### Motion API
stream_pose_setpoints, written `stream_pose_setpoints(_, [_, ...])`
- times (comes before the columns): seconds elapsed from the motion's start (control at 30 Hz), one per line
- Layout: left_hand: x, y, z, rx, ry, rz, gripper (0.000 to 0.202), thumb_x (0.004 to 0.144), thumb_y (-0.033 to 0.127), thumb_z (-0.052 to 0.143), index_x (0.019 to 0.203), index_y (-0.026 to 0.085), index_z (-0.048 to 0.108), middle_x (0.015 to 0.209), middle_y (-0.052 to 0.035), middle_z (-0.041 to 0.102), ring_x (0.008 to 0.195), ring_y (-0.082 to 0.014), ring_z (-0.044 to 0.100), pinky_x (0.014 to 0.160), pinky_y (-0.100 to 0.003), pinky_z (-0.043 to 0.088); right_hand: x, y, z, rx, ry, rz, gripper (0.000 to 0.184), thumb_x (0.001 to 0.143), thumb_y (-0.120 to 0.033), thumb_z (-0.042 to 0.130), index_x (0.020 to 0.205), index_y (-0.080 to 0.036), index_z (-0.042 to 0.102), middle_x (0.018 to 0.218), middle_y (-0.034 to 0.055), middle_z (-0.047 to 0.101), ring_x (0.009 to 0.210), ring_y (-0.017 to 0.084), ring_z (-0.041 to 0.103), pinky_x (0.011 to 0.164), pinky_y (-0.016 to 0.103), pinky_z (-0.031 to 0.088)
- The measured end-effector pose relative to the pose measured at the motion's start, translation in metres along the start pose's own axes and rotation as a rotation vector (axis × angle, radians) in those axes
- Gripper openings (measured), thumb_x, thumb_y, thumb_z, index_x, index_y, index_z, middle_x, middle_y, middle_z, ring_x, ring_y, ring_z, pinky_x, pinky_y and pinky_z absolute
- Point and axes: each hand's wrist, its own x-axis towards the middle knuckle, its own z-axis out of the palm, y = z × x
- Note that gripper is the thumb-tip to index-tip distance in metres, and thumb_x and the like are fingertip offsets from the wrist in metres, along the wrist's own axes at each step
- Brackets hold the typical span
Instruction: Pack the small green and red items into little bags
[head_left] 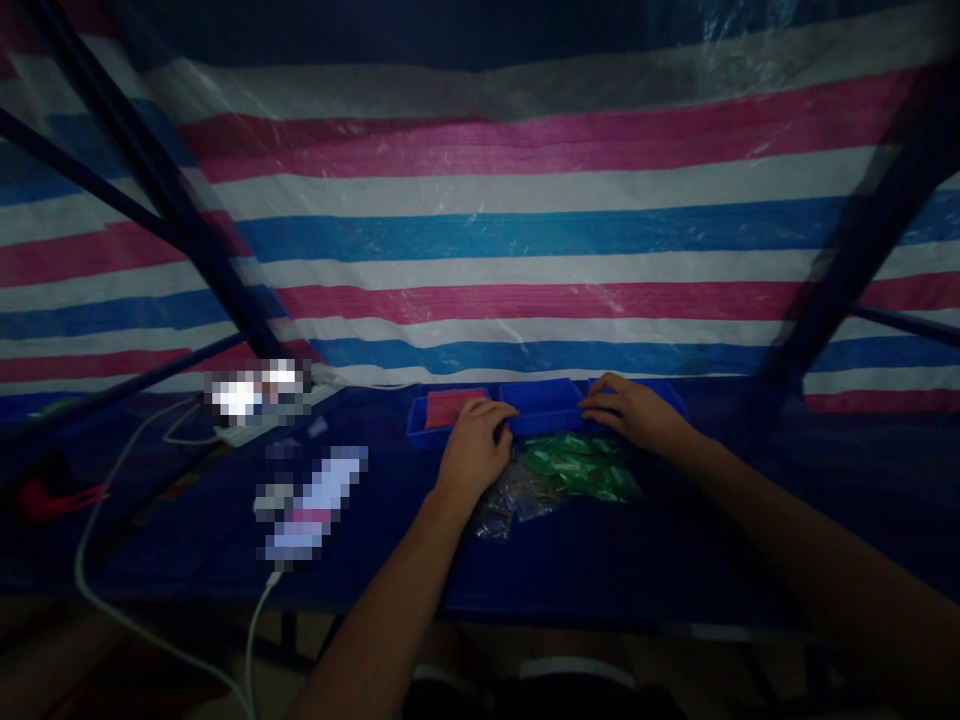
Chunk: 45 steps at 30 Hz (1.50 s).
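Three blue plastic trays stand in a row at the back of the table. The middle tray (541, 397) looks bare inside. My left hand (478, 445) is curled, its fingertips and thumb at that tray's left front corner. At its right end, my right hand (637, 412) has thumb and fingers closed on the rim. Pink-red cards or packets (454, 406) lie in the left tray (424, 436). The right tray (670, 396) is partly hidden behind my right hand. In front lie a pile of green packets (583, 466) and clear bags of small metal pieces (529, 492).
A phone (319, 503), blurred out, lies on the left with a white cable (251, 630) plugged in. Behind it is a white power strip (262, 422) with blurred bright items. Blue metal posts (847, 240) and a striped tarp (525, 235) close off the back.
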Motion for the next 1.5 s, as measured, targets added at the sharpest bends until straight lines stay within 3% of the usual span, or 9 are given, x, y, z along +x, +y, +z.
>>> stream_pose_setpoints(0.33, [-0.002,-0.014,0.006,-0.033,0.005,-0.035,0.035,0.093,0.005,0.056,0.117,0.022,0.075,0.122,-0.0057,0.075,0.116,-0.0215,0.068,0.11,-0.045,0.051,0.001,-0.002,0.005,0.04,0.013,-0.048,0.028,0.101,-0.034,0.057,0.121,-0.029,0.075,0.12,0.0088,0.064,0.104,0.025,0.069,0.099,0.044,0.057])
stream_pose_setpoints(0.77, [0.001,-0.008,0.009,0.031,-0.01,-0.088,0.026,0.1,0.018,0.055,0.114,0.021,0.077,0.121,-0.0065,0.076,0.113,-0.0208,0.071,0.109,-0.041,0.053,-0.002,-0.005,0.005,-0.015,0.018,-0.053,0.029,0.102,-0.034,0.054,0.121,-0.028,0.075,0.122,0.0102,0.063,0.103,0.025,0.07,0.097,0.044,0.059])
stream_pose_setpoints(0.93, [0.009,0.001,-0.014,0.133,0.036,-0.072,0.022,0.096,0.031,0.062,0.112,0.023,0.076,0.123,-0.005,0.073,0.121,-0.0229,0.064,0.116,-0.042,0.044,-0.004,-0.011,-0.001,-0.048,0.023,-0.03,0.03,0.102,-0.038,0.055,0.124,-0.03,0.073,0.126,0.0091,0.063,0.103,0.026,0.07,0.097,0.045,0.06])
stream_pose_setpoints(1.03, [0.018,0.002,-0.038,0.328,0.09,-0.258,0.037,0.101,0.043,0.05,0.121,0.019,0.069,0.125,-0.0118,0.069,0.122,-0.028,0.062,0.111,-0.044,0.046,-0.006,-0.015,-0.003,-0.079,0.022,-0.006,0.032,0.102,-0.042,0.055,0.126,-0.03,0.072,0.128,0.0083,0.063,0.102,0.025,0.071,0.093,0.044,0.061])
stream_pose_setpoints(1.1, [0.025,-0.001,-0.051,0.456,0.016,-0.446,0.054,0.099,0.053,0.049,0.134,0.013,0.058,0.126,-0.0194,0.067,0.118,-0.0339,0.064,0.104,-0.046,0.05,-0.006,-0.017,-0.003,-0.086,0.019,-0.002,0.032,0.102,-0.042,0.054,0.126,-0.03,0.072,0.129,0.0084,0.063,0.102,0.026,0.071,0.093,0.043,0.061])
stream_pose_setpoints(1.2, [0.039,-0.011,-0.056,0.553,-0.238,-0.662,0.072,0.088,0.066,0.057,0.13,0.008,0.058,0.119,-0.0268,0.069,0.111,-0.042,0.068,0.092,-0.049,0.054,-0.006,-0.018,-0.001,-0.087,0.021,-0.003,0.032,0.102,-0.042,0.054,0.127,-0.029,0.071,0.13,0.0086,0.063,0.105,0.026,0.071,0.095,0.043,0.06])
stream_pose_setpoints(1.37, [0.057,-0.028,-0.043,0.583,-0.428,-0.71,0.084,0.075,0.08,0.059,0.119,0.009,0.067,0.124,-0.0294,0.068,0.116,-0.0454,0.066,0.094,-0.05,0.055,-0.007,-0.018,0.001,-0.086,0.028,0.0,0.033,0.102,-0.042,0.054,0.128,-0.028,0.069,0.131,0.0086,0.062,0.106,0.026,0.071,0.094,0.043,0.061])
stream_pose_setpoints(1.5, [0.062,-0.035,-0.033,0.522,-0.44,-0.81,0.087,0.072,0.077,0.064,0.128,0.012,0.064,0.132,-0.0276,0.066,0.12,-0.0456,0.064,0.095,-0.049,0.054,-0.007,-0.019,0.0,-0.077,0.033,-0.004,0.033,0.102,-0.042,0.054,0.127,-0.027,0.069,0.131,0.0092,0.062,0.106,0.026,0.07,0.096,0.043,0.06])
